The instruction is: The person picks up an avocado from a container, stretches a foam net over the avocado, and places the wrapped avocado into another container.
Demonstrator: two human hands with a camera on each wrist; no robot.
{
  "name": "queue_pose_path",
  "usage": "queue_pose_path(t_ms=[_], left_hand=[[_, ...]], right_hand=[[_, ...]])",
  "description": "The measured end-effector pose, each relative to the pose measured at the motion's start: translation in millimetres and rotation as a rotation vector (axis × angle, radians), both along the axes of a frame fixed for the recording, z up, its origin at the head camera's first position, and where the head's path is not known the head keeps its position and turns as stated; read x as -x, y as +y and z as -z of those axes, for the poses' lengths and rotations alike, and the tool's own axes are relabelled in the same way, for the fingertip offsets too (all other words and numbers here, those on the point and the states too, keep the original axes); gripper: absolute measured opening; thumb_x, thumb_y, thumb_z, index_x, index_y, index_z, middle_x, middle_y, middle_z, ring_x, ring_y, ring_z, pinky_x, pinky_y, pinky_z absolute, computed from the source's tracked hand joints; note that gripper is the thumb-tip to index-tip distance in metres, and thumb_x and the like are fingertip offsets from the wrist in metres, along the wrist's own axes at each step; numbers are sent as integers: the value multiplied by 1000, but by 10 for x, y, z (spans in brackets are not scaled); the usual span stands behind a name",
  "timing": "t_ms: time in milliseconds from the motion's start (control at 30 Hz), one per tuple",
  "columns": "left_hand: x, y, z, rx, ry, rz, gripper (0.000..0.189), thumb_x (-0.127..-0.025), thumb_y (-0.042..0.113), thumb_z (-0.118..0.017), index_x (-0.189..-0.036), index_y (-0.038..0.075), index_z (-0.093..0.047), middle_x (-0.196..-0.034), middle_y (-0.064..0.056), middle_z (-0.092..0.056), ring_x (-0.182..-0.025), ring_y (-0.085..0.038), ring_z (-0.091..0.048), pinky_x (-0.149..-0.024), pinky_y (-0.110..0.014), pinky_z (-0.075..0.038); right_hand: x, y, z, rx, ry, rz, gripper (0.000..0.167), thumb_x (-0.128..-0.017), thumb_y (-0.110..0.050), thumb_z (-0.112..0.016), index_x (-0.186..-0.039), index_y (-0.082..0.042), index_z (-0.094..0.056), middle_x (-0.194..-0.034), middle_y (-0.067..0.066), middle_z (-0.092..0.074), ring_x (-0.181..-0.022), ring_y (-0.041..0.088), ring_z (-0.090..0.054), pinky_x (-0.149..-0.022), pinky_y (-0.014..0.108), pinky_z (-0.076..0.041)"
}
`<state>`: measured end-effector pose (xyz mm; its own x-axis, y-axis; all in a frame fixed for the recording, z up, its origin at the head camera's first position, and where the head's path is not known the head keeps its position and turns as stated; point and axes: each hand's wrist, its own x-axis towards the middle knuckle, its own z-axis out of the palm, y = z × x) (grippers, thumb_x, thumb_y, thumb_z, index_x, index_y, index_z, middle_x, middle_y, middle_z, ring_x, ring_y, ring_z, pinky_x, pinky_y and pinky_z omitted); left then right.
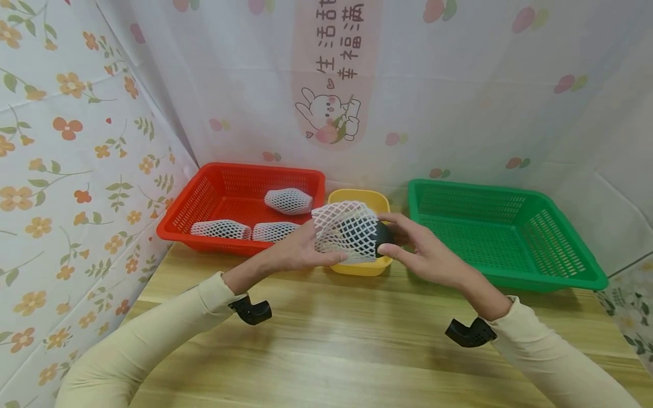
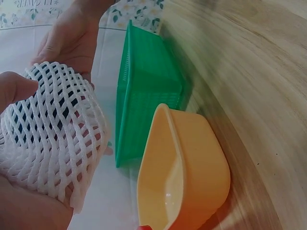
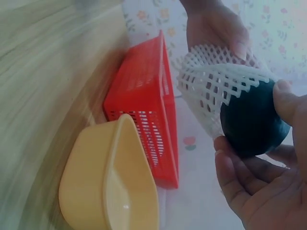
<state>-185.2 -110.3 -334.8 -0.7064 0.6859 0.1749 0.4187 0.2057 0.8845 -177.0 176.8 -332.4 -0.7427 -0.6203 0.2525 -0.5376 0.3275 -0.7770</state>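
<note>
Above one yellow tub (image 1: pixel 357 199) — two hands (image 1: pixel 301 249) (image 1: pixel 423 252) gripping one netted dark fruit (image 1: pixel 381 233); three nets (image 1: pixel 288 200) in red basket (image 1: pixel 214 187).

Left hand (image 2: pixel 19 158) grips white foam net (image 2: pixel 53 139), thumb on top, palm under; sth dark shows thru mesh. Right hand (image 2: pixel 72 40) just behind net, touching it. Yellow tub (image 2: pixel 201 163) sits on wood counter (image 2: pixel 259 81), green basket (image 2: pixel 148 91) just beside it. Floral cloth in bkgd.
</note>
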Motion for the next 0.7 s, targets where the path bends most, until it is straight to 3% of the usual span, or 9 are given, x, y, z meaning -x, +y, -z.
queue_pose_path(t_ms=[167, 400, 567, 700], left_hand=[[22, 20, 4, 9, 23, -9, 74, -88, 20, -77, -149, 9, -36, -134, -6, -52, -118, -23, -51, -98, -35, -49], [32, 48, -1, 1, 18, -38, 72, -90, 19, -76, -149, 9, -37, -134, -5, -52, -120, -23, -49, -101, -35, -48], [21, 56, -22, 17, -8, -78, 71, -90, 23, -76, -148, 11, -37, -134, -4, -52, -121, -23, -49, -102, -38, -47], [22, 69, -22, -4, 1, -66, 71, -90, 22, -76, -149, 11, -38, -133, -5, -52, -120, -23, -50, -102, -38, -46]], right_hand=[[-1, -29, 21, 70, -47, 8, 47, -101, -9, -65, -144, -5, -48, -126, 11, -60, -112, 25, -64, -89, 37, -55], [-9, -56, 40, 154, -78, 37, 48, -98, -5, -68, -142, -8, -49, -117, 14, -67, -98, 29, -68, -77, 41, -59], [-15, -66, 36, 204, -108, 65, 45, -99, -6, -66, -141, -8, -49, -118, 15, -68, -99, 31, -68, -77, 36, -58], [-21, -65, 42, 228, -147, 67, 45, -100, -7, -65, -142, -8, -49, -119, 16, -67, -98, 31, -68, -77, 36, -58]])
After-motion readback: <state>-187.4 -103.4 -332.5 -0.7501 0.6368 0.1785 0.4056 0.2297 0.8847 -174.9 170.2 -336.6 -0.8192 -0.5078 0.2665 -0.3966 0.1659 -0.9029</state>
